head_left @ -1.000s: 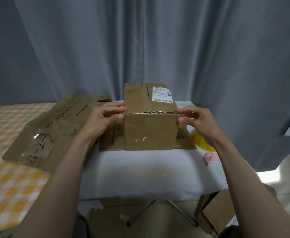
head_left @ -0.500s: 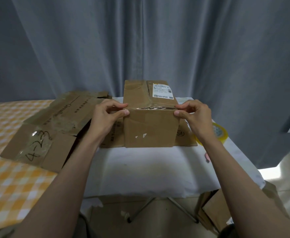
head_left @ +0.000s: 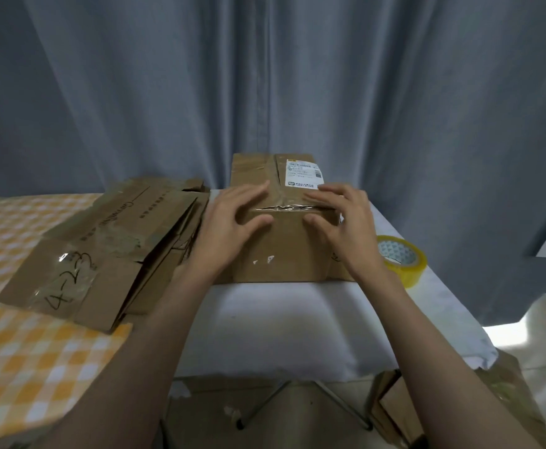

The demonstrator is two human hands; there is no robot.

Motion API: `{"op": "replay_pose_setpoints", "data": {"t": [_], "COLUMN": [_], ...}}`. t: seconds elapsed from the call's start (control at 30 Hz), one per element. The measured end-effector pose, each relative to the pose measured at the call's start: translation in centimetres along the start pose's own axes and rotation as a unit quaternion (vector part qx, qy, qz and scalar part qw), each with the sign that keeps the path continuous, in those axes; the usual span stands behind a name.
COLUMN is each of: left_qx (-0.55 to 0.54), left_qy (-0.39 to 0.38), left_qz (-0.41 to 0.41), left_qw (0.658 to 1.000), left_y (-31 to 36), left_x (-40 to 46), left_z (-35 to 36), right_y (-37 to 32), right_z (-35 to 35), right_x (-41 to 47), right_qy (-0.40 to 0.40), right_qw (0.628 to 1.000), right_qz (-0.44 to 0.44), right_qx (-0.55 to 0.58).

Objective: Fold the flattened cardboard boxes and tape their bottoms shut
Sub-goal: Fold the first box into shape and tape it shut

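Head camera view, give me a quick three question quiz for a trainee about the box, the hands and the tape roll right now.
1. True or false: both hands lie spread over the near top edge of the folded box.
2. Multiple choice: the yellow tape roll lies (A) on top of the box, (B) on the white table at the box's right, (C) on the flattened cardboard stack.
3. Fill in: the strip of clear tape runs along the box's near top ____.

Key
1. True: left hand and right hand press with fingers extended.
2. B
3. edge
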State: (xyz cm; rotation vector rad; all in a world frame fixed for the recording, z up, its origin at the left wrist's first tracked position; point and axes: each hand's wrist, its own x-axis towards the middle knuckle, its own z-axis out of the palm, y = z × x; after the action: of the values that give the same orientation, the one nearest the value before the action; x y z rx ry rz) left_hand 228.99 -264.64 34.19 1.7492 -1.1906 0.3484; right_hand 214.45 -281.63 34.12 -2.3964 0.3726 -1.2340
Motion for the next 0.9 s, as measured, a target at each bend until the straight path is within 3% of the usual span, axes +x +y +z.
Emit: {"op": "replay_pose_setpoints", "data": {"t": [0.13, 0.27, 0.5, 0.63, 0.9], "left_qx": [0.104, 0.12, 0.162, 0.2, 0.26], "left_qy": [-0.001, 0.034, -0.023, -0.067, -0.077], "left_qz": [0.039, 0.034, 0.049, 0.016, 0.049], "left_qw": [0.994, 0.992, 0.985, 0.977, 0.961], "left_y": [0.1, 0.6, 1.3, 1.3, 1.6], "left_x": [-0.1, 0.2, 0.4, 0.7, 0.3], "left_z": [3.1, 3.8, 3.1, 2.6, 2.6], "right_y": [-0.2, -0.2, -0.2, 0.3, 0.5], "right_z": [2.1, 2.3, 1.5, 0.6, -0.7], "right_x": [-0.1, 0.1, 0.4, 0.3, -0.4], "right_qy": [-0.002, 0.02, 0.004, -0.02, -0.016], "right_qw": [1.0, 0.999, 0.996, 0.991, 0.99], "right_qz": [0.023, 0.04, 0.07, 0.093, 0.077], "right_qx": [0.009, 0.007, 0.046, 0.09, 0.119]}}
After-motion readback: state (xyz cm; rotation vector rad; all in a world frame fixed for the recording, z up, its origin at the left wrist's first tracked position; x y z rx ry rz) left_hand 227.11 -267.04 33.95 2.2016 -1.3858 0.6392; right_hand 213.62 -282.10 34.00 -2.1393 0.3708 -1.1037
